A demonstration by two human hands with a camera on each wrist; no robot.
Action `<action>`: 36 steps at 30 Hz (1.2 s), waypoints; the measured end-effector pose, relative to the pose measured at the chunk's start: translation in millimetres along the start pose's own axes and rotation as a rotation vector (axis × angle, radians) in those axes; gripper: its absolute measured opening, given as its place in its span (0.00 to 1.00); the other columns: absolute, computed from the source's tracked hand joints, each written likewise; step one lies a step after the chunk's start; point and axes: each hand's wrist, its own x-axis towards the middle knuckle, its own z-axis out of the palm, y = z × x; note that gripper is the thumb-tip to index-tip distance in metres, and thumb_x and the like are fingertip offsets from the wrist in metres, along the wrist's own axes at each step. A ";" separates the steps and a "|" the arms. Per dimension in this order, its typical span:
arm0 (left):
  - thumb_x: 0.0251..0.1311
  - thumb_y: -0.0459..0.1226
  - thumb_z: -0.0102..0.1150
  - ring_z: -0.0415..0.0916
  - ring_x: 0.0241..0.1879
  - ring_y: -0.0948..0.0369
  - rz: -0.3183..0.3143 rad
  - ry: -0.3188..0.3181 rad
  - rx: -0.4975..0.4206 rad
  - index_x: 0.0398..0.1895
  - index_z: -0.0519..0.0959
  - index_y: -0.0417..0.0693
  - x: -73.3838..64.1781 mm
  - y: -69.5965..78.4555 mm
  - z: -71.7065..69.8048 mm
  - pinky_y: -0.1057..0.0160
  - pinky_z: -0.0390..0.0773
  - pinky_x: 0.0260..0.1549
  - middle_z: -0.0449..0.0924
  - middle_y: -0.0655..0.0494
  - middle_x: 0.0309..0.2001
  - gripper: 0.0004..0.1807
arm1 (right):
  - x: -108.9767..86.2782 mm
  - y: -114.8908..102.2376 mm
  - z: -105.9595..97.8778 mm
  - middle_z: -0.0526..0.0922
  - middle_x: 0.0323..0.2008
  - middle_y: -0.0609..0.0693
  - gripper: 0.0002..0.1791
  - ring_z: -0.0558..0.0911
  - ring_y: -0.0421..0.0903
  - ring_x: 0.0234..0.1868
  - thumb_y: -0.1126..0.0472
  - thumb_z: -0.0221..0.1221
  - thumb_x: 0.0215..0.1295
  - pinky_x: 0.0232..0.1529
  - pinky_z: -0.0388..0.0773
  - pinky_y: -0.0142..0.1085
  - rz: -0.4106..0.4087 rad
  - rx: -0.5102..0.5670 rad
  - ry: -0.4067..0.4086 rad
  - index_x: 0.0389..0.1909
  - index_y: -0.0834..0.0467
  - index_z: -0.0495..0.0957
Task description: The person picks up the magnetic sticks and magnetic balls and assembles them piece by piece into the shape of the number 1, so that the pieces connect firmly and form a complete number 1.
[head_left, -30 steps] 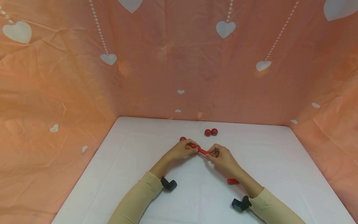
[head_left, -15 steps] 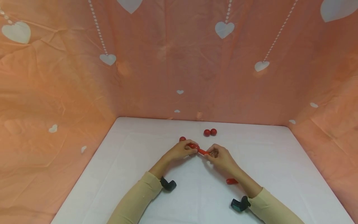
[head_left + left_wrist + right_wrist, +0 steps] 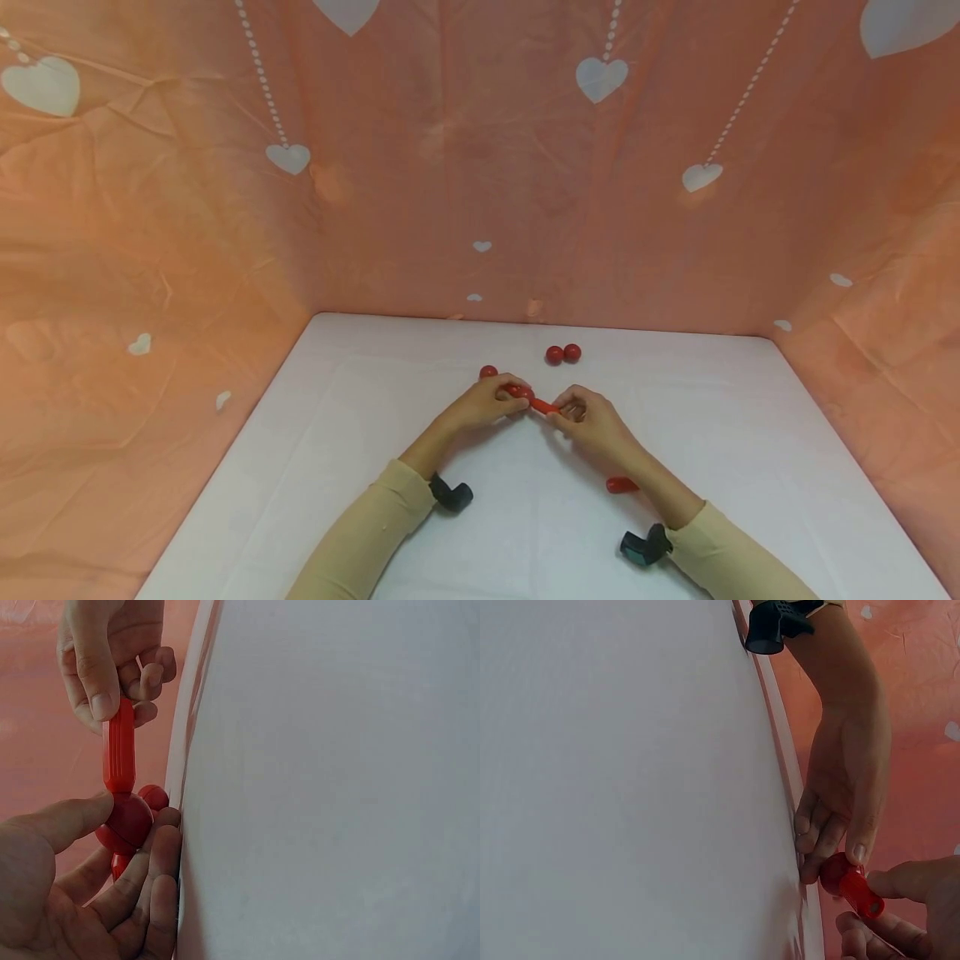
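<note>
My left hand (image 3: pixel 480 406) grips a smooth red ball (image 3: pixel 129 825) between thumb and fingers. A short red piece (image 3: pixel 118 866) sticks out from the ball's other side, partly covered by the fingers. Opposite, my right hand (image 3: pixel 597 423) pinches the outer end of a ridged red rod (image 3: pixel 118 750), its inner end meeting the ball. The right wrist view shows the rod's tip with a small round spot. Another red ball (image 3: pixel 488 372) shows just beyond my left hand; whether it is joined to the held parts cannot be told.
Two red balls (image 3: pixel 563 354) sit side by side farther back on the white table (image 3: pixel 420 358). A red rod (image 3: pixel 621 485) lies beneath my right forearm, partly hidden. An orange cloth (image 3: pixel 525 208) with white hearts surrounds the table. Both wrists carry dark camera mounts (image 3: pixel 452 497).
Both hands keep nearly the same pose, with the rod end against the ball. The whole view shifts very slightly left; nothing is let go.
</note>
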 end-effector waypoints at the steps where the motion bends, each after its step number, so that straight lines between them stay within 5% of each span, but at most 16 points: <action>1: 0.76 0.43 0.65 0.84 0.43 0.63 0.001 0.000 0.000 0.63 0.82 0.48 0.2 -0.1 0.0 0.59 0.78 0.50 0.89 0.57 0.42 0.18 | 0.0 0.4 -1.1 0.85 0.36 0.48 0.10 0.81 0.45 0.35 0.60 0.71 0.71 0.34 0.79 0.34 -0.002 -0.008 -0.001 0.47 0.57 0.82; 29: 0.76 0.44 0.65 0.83 0.43 0.61 -0.026 -0.010 -0.009 0.62 0.82 0.49 -1.4 2.3 0.6 0.61 0.78 0.47 0.88 0.57 0.41 0.17 | 47.9 18.8 -54.6 0.86 0.43 0.57 0.15 0.81 0.52 0.40 0.62 0.69 0.72 0.41 0.79 0.37 -0.084 -0.188 0.080 0.53 0.65 0.80; 36: 0.76 0.45 0.66 0.82 0.43 0.62 -0.038 -0.006 -0.013 0.62 0.83 0.52 -0.9 0.0 0.1 0.61 0.78 0.48 0.87 0.60 0.41 0.17 | 63.1 26.7 -58.5 0.85 0.49 0.61 0.18 0.82 0.55 0.45 0.60 0.68 0.74 0.46 0.82 0.42 -0.026 -0.198 0.055 0.58 0.64 0.78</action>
